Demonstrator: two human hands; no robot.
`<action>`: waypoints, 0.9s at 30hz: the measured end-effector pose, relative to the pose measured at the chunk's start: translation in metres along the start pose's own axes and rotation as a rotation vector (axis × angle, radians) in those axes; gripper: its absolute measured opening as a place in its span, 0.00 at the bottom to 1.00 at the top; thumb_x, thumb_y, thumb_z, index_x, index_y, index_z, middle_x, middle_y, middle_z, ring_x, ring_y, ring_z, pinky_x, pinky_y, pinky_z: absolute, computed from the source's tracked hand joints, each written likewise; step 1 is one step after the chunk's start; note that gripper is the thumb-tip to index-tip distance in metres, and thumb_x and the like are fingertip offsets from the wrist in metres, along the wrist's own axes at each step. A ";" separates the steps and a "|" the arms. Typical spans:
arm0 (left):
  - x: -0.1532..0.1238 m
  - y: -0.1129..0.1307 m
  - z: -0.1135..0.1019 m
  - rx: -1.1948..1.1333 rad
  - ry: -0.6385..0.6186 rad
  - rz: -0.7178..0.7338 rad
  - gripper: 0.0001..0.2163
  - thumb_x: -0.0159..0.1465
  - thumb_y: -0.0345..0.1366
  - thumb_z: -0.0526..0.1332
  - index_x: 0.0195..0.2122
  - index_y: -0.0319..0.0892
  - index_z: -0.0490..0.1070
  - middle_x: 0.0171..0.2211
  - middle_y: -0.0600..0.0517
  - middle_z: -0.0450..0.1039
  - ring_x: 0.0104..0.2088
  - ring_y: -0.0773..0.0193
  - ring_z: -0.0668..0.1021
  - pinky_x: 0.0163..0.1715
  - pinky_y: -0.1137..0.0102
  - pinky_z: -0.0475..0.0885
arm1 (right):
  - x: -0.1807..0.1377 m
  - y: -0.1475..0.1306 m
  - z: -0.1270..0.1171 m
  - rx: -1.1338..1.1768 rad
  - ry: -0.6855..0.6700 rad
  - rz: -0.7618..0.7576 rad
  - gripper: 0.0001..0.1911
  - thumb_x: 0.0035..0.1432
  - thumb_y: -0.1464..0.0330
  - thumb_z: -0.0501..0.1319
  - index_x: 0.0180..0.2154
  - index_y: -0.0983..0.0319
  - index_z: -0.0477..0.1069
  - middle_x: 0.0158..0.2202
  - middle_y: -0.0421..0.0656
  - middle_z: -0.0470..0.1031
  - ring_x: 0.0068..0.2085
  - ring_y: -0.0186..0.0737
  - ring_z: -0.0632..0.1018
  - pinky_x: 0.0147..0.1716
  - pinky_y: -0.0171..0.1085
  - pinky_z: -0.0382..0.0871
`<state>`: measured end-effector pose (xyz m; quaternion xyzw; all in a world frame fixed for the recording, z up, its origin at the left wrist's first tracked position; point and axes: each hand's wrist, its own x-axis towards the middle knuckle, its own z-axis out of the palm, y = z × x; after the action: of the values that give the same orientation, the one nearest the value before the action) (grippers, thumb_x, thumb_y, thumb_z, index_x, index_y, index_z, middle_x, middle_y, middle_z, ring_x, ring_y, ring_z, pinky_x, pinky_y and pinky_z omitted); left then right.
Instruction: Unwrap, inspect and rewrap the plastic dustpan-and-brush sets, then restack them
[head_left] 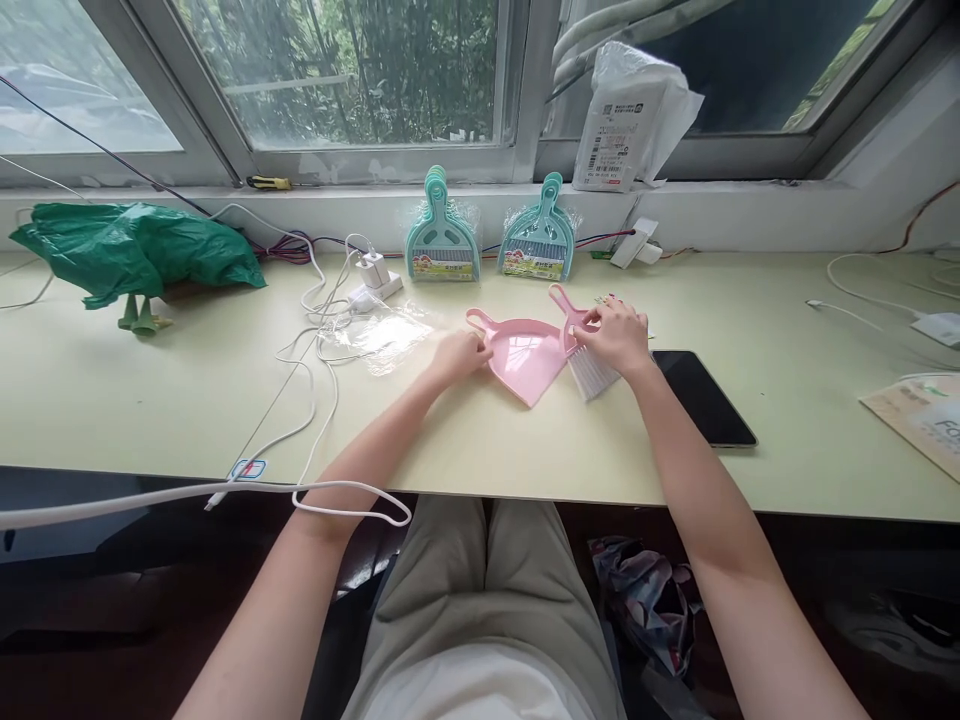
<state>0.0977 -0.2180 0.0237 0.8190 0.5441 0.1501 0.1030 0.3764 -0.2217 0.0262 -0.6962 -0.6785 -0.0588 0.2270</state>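
A pink dustpan (527, 362) lies on the pale desk, its handle pointing to the upper left. My left hand (460, 358) is closed on the dustpan's left edge, just below the handle. Beside the pan, on its right, is a small pink hand brush (571, 318) with pale bristles fanning toward me. My right hand (619, 334) pinches the brush body between thumb and fingers, and covers part of it. The brush's left side meets or overlaps the pan's right edge; I cannot tell which.
Two wrapped green dustpan sets (442, 235) lean by the window ledge. A black phone (703, 397) lies right of my right hand. Clear plastic wrap (386, 335), white cables (328, 400) and a power strip (375, 290) are on the left, near a green bag (142, 250).
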 end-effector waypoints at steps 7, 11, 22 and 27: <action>-0.022 0.039 0.009 -0.045 0.015 0.534 0.21 0.68 0.43 0.48 0.21 0.42 0.68 0.22 0.50 0.71 0.25 0.66 0.71 0.28 0.69 0.64 | -0.015 -0.033 0.000 0.143 -0.208 -0.339 0.14 0.57 0.55 0.60 0.35 0.57 0.76 0.41 0.47 0.76 0.47 0.52 0.71 0.44 0.47 0.55; -0.018 0.025 -0.006 0.092 0.190 0.605 0.18 0.70 0.41 0.47 0.32 0.42 0.74 0.38 0.45 0.76 0.38 0.63 0.76 0.36 0.68 0.68 | -0.020 -0.041 0.002 0.180 -0.229 -0.392 0.15 0.59 0.53 0.59 0.34 0.57 0.76 0.42 0.47 0.77 0.48 0.52 0.71 0.43 0.46 0.54; 0.002 -0.018 -0.010 -0.100 -0.025 0.531 0.14 0.64 0.40 0.61 0.50 0.46 0.73 0.45 0.47 0.76 0.41 0.63 0.78 0.42 0.70 0.70 | -0.020 -0.044 0.002 0.270 -0.269 -0.481 0.12 0.58 0.57 0.61 0.34 0.57 0.76 0.45 0.45 0.77 0.48 0.48 0.73 0.45 0.44 0.59; -0.001 -0.008 -0.001 0.093 0.049 0.547 0.13 0.66 0.38 0.58 0.50 0.48 0.73 0.48 0.47 0.76 0.45 0.61 0.79 0.41 0.70 0.71 | -0.018 -0.043 0.006 0.324 -0.274 -0.476 0.12 0.58 0.56 0.62 0.33 0.56 0.76 0.45 0.43 0.77 0.47 0.48 0.72 0.45 0.44 0.61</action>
<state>0.0896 -0.2162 0.0221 0.9355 0.3112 0.1670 0.0079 0.3321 -0.2369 0.0240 -0.4742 -0.8471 0.0928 0.2211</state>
